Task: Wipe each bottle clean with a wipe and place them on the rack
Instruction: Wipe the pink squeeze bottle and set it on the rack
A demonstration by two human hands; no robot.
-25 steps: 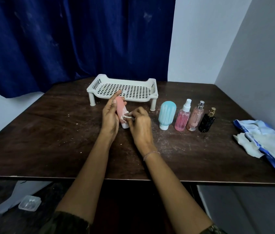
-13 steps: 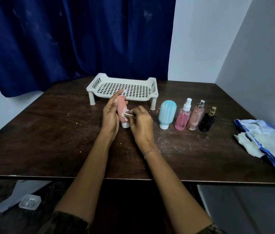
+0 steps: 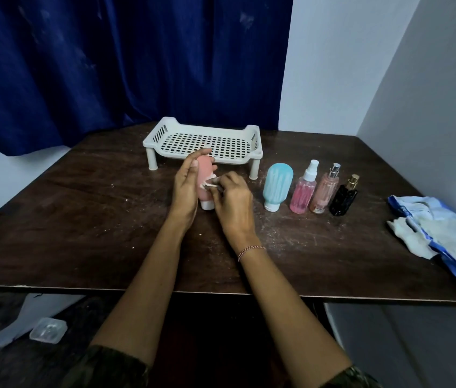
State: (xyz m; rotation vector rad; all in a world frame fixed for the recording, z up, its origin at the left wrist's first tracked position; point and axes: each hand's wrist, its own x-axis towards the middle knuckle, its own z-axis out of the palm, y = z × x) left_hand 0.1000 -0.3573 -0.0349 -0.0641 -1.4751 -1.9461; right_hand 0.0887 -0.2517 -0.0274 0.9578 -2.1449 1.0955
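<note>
Dark wooden table (image 3: 81, 219), blue curtain (image 3: 109, 65) behind: my left hand (image 3: 186, 189) clasps the pink bottle (image 3: 204, 168) cap-down just before the rack (image 3: 257, 156), and my right hand (image 3: 232, 203) pinches the wipe (image 3: 210, 184) against its side. Since a second ago the wipe has climbed from the cap toward mid-body, so I judge this bottle nearly clean, not yet racked.
</note>
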